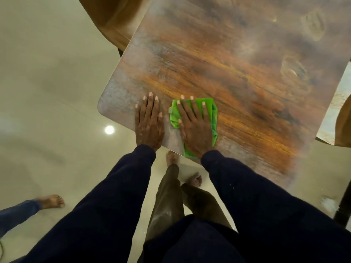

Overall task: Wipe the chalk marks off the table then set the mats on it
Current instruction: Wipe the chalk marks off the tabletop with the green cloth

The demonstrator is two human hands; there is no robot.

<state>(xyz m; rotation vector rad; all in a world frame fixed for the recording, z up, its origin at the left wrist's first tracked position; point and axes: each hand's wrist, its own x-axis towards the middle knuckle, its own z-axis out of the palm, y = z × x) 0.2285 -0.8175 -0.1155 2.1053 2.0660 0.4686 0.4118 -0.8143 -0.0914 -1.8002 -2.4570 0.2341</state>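
table (228,54): wood-grain, hazy with pale smears
left hand (149,122): flat near left corner, fingers straight, holding nothing
right hand (195,126): fingers spread straight, pressing cloth (212,111)
cloth: green, under right palm and fingers, edges showing around fingertips
chalk marks (292,70): far right, well apart from cloth

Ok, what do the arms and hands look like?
The left sleeve and right sleeve are long, dark navy, reaching the wrists; the right carries small pale specks. The left hand and right hand are bare: no gloves, rings or watch visible.
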